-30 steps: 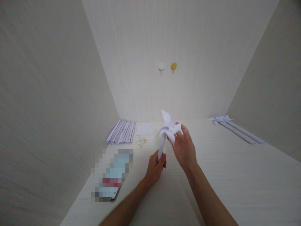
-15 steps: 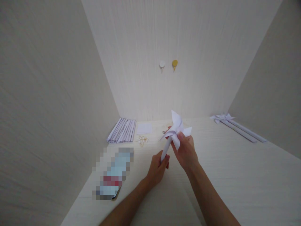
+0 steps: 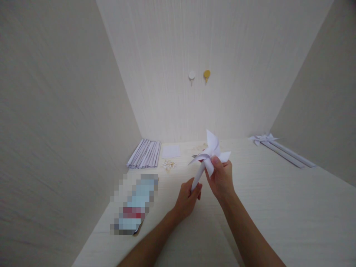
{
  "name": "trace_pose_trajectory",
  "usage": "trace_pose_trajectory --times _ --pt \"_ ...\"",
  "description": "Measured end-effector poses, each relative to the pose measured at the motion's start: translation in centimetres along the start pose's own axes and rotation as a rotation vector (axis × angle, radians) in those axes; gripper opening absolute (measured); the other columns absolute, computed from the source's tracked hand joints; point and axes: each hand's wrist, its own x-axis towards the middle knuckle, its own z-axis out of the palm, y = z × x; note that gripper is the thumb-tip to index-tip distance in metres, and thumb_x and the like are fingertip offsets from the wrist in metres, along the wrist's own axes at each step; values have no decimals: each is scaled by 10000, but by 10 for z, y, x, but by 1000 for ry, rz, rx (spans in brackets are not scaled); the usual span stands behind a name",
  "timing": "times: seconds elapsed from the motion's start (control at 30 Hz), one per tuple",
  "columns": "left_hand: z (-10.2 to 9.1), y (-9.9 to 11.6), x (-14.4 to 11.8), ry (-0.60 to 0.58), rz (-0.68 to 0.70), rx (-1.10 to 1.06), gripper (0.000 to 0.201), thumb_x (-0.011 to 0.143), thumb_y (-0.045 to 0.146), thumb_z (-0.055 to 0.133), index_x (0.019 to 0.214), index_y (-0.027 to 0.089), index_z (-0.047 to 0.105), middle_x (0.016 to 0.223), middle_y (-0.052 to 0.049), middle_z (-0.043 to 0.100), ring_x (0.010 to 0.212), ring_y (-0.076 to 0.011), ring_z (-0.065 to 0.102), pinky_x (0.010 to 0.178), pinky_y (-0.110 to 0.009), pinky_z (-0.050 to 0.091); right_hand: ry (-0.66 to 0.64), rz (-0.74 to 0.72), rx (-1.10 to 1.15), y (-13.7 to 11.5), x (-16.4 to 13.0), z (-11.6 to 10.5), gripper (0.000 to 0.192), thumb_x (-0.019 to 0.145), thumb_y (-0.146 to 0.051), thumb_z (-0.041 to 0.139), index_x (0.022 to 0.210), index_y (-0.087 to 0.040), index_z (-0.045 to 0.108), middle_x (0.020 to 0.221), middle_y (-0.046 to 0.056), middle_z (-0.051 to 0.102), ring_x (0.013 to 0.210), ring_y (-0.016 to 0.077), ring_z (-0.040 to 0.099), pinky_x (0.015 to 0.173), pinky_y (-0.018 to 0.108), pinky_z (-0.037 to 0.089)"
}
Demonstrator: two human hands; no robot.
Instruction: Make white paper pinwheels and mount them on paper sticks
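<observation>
A white paper pinwheel (image 3: 210,151) on a rolled white paper stick (image 3: 198,177) is held up above the pale table (image 3: 278,207). My left hand (image 3: 187,198) grips the lower end of the stick. Higher up, my right hand (image 3: 221,177) pinches the pinwheel head at its centre, thumb and fingers closed on the folded blades. The stick leans up and to the right.
A row of rolled paper sticks (image 3: 145,153) lies at the back left, beside a white paper square (image 3: 171,151) and a small heap of pins (image 3: 168,165). Finished pinwheels (image 3: 275,148) lie at the back right. A blurred flat object (image 3: 135,204) lies at the left. Two hooks (image 3: 199,75) hang on the wall.
The pinwheel and both hands have drifted to the right. My right hand has closed tighter over the pinwheel head, and the blades have turned slightly.
</observation>
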Motion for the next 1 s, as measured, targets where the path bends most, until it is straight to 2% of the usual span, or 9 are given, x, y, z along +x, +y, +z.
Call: trace_pose_trajectory --times 0.13,0.27,0.43,0.57,0.67,0.77,0.87,0.93,1.0 --pt "0 -2 1 -39 -13 20 356 794 439 362 564 170 401 469 36 399 429 -70 343 438 -200 269 51 -38 16 -3 4 -1 230 497 -346 717 557 -156 604 504 -26 596 464 93 550 487 227 474" --pt "-1 -3 1 -137 -13 58 372 789 439 360 545 167 427 460 36 397 432 -76 353 445 -203 275 91 -122 45 -7 11 -7 251 546 -381 689 600 -154 597 535 -25 602 479 92 557 517 231 479" --pt "-2 -5 3 -241 -50 102 376 773 433 380 513 167 431 466 28 440 446 -84 383 469 -211 292 80 -147 13 -8 17 -14 301 584 -462 646 634 -174 573 559 -19 609 539 120 585 580 272 484" --pt "-3 -5 5 -155 -61 45 436 770 488 341 468 176 379 419 37 387 427 -81 357 467 -216 289 -39 -82 -3 -1 19 -16 476 602 -640 498 793 -212 577 820 40 654 776 175 609 671 319 470" --pt "-5 -4 8 -28 -73 -15 445 774 502 314 473 179 370 394 44 360 396 -73 327 444 -215 275 -138 33 -5 12 16 -15 502 604 -616 518 921 -229 562 990 63 625 841 170 592 676 304 468" --pt "-7 -3 10 75 -110 -70 420 775 485 321 491 178 371 384 47 346 371 -64 303 410 -211 251 -249 150 -141 29 8 -13 385 567 -403 673 891 -216 585 883 34 657 728 128 603 602 229 464" --pt "-8 -2 12 109 -119 -137 343 773 435 342 576 167 427 416 42 368 371 -62 321 386 -204 235 -421 255 -428 44 -4 -12 212 624 -344 634 732 -162 629 669 14 650 460 86 528 371 172 369" --pt "-7 -2 14 100 -121 -163 301 768 407 356 628 158 453 436 36 384 373 -64 337 372 -202 231 -441 256 -573 50 -8 -13 257 707 -374 542 651 -142 639 536 -5 603 320 55 406 285 168 271" --pt "-6 -2 15 83 -131 -173 291 769 407 358 670 153 460 442 37 387 367 -62 334 360 -199 227 -391 202 -616 52 -8 -16 315 736 -398 500 619 -138 634 519 0 595 317 54 392 288 175 266"
